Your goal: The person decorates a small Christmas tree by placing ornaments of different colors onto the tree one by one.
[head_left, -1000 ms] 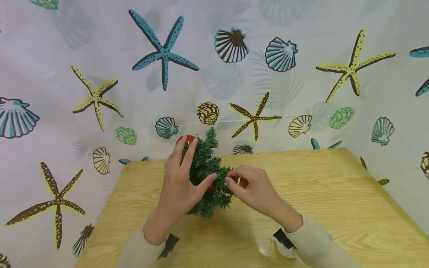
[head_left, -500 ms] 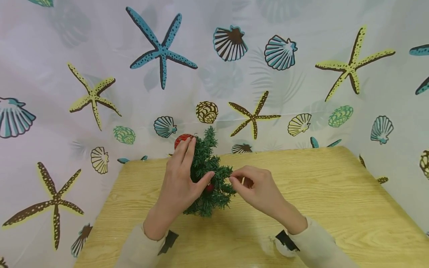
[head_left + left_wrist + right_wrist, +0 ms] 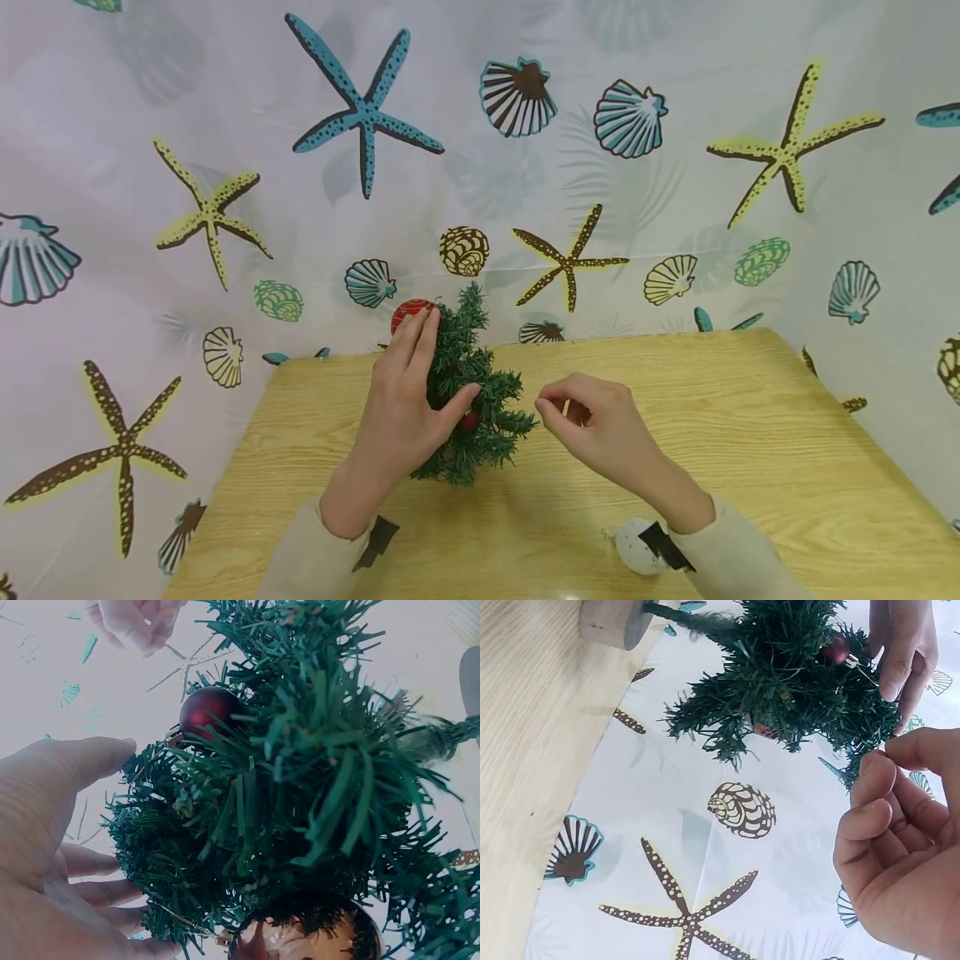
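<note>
A small artificial Christmas tree [image 3: 465,367] stands mid-table in the head view. My left hand [image 3: 401,408] rests along its left side, thumb and fingers extended around the foliage. A dark red bauble [image 3: 210,712] hangs among the branches, and a shiny copper-coloured bauble [image 3: 304,934] shows low in the left wrist view. Beyond my left fingertips is a larger red patterned ornament [image 3: 408,312], partly covered by them. My right hand [image 3: 592,417] is just right of the tree, apart from it in the head view. Its fingers are curled, thumb and index tips together, with nothing visible between them.
A white ball ornament [image 3: 636,546] lies on the wooden table [image 3: 750,467] beside my right wrist, partly behind a black strap. The tree's round wooden base [image 3: 615,622] shows in the right wrist view. A curtain [image 3: 525,183] printed with starfish and shells encloses the table.
My right hand has drawn away from the branches to the right. A branch on that side has spread outward. My left fingers have come closer together, and that hand stays at the tree.
</note>
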Demonstrator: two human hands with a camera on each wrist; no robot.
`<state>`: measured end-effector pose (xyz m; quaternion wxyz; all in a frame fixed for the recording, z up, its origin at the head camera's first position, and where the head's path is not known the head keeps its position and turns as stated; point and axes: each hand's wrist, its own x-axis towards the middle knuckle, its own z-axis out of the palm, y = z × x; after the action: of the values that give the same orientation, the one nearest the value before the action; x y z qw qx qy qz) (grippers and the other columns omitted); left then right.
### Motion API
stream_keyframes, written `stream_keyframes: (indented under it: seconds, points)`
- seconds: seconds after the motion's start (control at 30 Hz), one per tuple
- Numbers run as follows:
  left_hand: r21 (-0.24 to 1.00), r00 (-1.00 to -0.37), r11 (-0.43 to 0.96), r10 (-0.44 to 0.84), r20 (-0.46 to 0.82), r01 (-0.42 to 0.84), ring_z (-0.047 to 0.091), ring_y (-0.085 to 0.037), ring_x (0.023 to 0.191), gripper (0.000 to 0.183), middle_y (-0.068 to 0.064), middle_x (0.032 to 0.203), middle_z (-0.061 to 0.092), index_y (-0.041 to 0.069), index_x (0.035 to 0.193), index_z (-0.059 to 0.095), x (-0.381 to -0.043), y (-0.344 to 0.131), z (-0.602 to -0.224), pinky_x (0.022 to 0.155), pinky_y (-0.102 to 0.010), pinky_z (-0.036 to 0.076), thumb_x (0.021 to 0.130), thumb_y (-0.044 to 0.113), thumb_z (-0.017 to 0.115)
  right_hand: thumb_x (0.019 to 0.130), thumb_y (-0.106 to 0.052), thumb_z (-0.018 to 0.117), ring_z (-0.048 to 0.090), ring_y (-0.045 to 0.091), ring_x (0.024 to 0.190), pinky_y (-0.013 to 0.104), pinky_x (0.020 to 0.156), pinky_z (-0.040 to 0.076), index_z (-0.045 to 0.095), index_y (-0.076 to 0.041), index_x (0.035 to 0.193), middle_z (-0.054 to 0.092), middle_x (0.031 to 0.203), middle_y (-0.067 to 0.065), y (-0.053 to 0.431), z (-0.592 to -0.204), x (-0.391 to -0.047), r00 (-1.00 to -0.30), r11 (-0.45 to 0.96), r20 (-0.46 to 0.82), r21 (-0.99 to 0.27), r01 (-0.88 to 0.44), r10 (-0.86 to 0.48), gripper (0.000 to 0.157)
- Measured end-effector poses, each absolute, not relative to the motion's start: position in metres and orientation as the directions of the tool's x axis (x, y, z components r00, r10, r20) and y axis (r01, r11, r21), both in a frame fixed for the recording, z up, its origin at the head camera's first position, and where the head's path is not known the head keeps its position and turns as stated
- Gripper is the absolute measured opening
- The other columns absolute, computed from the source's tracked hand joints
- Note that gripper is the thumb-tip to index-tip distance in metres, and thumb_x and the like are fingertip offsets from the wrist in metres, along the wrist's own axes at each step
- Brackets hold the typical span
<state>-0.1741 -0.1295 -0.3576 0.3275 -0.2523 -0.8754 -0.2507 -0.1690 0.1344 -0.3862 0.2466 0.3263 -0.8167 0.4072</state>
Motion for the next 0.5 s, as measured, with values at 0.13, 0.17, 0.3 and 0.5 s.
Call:
stream_keyframes:
  seconds: [0.13,0.17,0.3,0.5]
  points:
    - [0.282,-0.665,0.744,0.279,0.693,0.605,0.039,-0.046,0.153,0.095,-0.027,0.163,0.042,0.000,0.163,0.035,-0.174,-0.130,-0.358,0.118,-0.067,0.037,0.090,0.032,0.086,0.094,0.000,0.074,0.050,-0.003,0.060,0.021,0.053,0.046,0.079,-0.017,0.095,0.070,0.081,-0.010,0.144,-0.394,-0.166,-0.688,0.473,0.646,-0.517,-0.713,-0.331,0.018]
    - [0.283,-0.666,0.744,0.279,0.691,0.605,0.039,-0.046,0.153,0.095,-0.027,0.163,0.042,0.000,0.163,0.035,-0.174,-0.130,-0.358,0.118,-0.067,0.037,0.090,0.032,0.086,0.094,0.000,0.074,0.049,-0.003,0.060,0.021,0.053,0.046,0.079,-0.018,0.095,0.070,0.081,-0.010,0.147,-0.397,-0.165,-0.694,0.477,0.639,-0.521,-0.708,-0.332,0.019]
    - [0.290,-0.670,0.741,0.279,0.688,0.606,0.038,-0.045,0.153,0.094,-0.027,0.164,0.041,0.001,0.164,0.034,-0.174,-0.130,-0.358,0.118,-0.068,0.037,0.091,0.032,0.085,0.095,-0.001,0.075,0.051,-0.003,0.062,0.021,0.054,0.047,0.079,-0.019,0.096,0.069,0.081,-0.012,0.158,-0.408,-0.163,-0.720,0.492,0.606,-0.538,-0.684,-0.339,0.019]
    - [0.288,-0.670,0.740,0.283,0.686,0.608,0.038,-0.045,0.153,0.095,-0.027,0.163,0.041,0.000,0.164,0.034,-0.174,-0.131,-0.358,0.118,-0.067,0.037,0.091,0.032,0.085,0.094,-0.007,0.078,0.054,-0.004,0.065,0.022,0.055,0.050,0.077,-0.019,0.101,0.067,0.084,-0.014,0.177,-0.424,-0.157,-0.777,0.540,0.517,-0.564,-0.624,-0.358,0.013]
